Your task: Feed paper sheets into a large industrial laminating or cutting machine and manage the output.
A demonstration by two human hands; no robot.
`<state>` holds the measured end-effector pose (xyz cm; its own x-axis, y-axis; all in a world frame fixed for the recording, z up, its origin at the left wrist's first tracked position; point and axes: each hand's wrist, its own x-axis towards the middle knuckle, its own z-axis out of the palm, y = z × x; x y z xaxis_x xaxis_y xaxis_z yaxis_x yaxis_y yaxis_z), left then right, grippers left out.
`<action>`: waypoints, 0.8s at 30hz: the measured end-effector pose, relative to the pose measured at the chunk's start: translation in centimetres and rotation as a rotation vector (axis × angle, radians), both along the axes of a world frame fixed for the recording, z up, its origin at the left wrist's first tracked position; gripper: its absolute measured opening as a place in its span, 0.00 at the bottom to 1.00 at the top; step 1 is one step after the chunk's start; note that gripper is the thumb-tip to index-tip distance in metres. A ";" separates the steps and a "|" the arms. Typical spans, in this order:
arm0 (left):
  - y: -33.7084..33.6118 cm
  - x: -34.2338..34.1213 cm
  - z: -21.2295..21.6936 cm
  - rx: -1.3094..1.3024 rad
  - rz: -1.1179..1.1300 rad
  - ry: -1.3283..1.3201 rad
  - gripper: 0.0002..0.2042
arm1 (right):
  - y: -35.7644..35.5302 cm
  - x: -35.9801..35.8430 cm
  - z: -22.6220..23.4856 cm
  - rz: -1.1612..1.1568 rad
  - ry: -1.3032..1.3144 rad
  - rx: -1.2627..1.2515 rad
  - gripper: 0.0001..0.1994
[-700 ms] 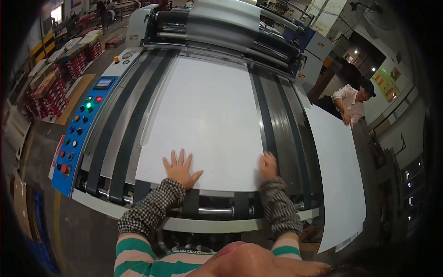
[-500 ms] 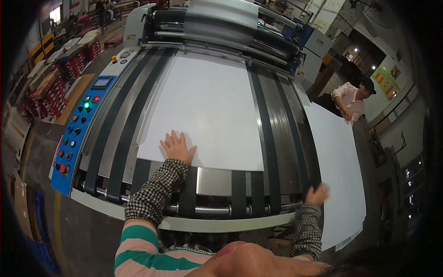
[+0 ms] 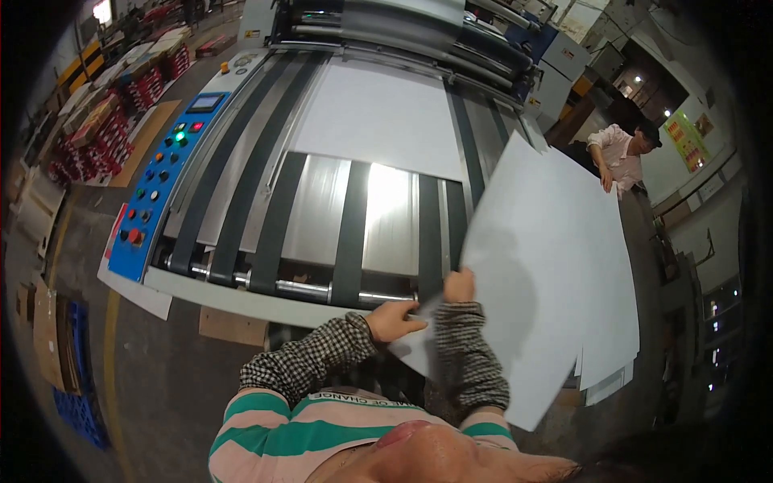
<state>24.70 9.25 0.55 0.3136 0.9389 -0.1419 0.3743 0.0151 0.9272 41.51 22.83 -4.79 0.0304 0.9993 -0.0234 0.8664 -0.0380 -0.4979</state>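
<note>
A large white sheet of paper (image 3: 523,266) is lifted off a stack at my right and slants over the machine's right front corner. My right hand (image 3: 460,286) is closed on its near left edge. My left hand (image 3: 394,321) is at the front rail beside the sheet's lower left corner, thumb and fingers apart. Whether it touches the paper is hard to make out. Another white sheet (image 3: 378,113) lies flat on the dark belts (image 3: 278,217) ahead, its far end at the rollers (image 3: 394,44).
A blue control panel (image 3: 165,177) with buttons and a small screen runs along the machine's left side. The white paper stack (image 3: 604,282) stands at right, with a person in a pink shirt (image 3: 620,157) at its far end. A blue pallet (image 3: 76,378) is at left.
The flat sheet has travelled forward toward the rollers. My left hand has left it and come back to the front rail. My right hand has moved left, bringing a sheet off the stack.
</note>
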 end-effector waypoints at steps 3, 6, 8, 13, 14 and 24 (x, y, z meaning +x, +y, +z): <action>-2.0 -4.5 -3.4 0.036 0.118 -0.032 0.15 | -5.3 -8.4 0.4 0.148 0.498 0.032 0.18; -5.7 -10.0 -4.2 -0.144 0.370 -0.340 0.14 | -7.3 -8.3 1.2 0.396 0.586 0.181 0.17; -8.3 -13.2 -3.4 -0.253 0.483 -0.434 0.14 | -5.5 -4.4 -1.0 0.359 0.200 0.156 0.18; -16.2 -17.9 -1.6 -0.400 0.677 -0.437 0.17 | -9.8 -2.8 1.4 0.116 -0.261 0.110 0.23; -16.9 -18.1 -1.5 -0.397 0.677 -0.441 0.17 | -10.2 -2.8 1.3 0.117 -0.264 0.115 0.23; -14.5 -21.7 -1.5 -0.401 0.790 -0.580 0.15 | -4.5 -7.4 1.6 0.383 -0.299 0.036 0.27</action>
